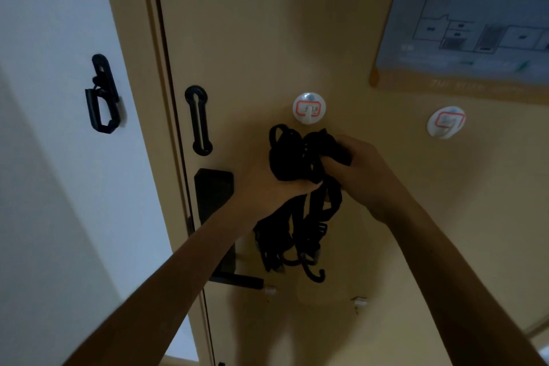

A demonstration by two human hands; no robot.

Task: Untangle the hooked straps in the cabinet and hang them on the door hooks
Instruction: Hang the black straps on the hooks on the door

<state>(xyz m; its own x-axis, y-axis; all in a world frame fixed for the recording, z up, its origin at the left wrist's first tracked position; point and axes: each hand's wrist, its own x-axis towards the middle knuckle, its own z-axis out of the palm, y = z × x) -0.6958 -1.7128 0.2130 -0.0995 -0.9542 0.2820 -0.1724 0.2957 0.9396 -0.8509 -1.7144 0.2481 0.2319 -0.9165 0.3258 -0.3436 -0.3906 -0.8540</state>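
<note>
Tan door (267, 24) fills my view. I'm holding the tangled straps (292, 157) just below its left hook (309, 108): left hand (267, 187) cupped beneath, right hand (362, 169) gripping the top. Untangling is the step in hand, I judge; next I must tease one strap free before hanging.

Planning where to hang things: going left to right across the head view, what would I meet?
Black latch → black slotted bar → left door hook → right door hook. The tangled straps, gripped by left hand and right hand, overlap the left hook, so unplaced.
</note>
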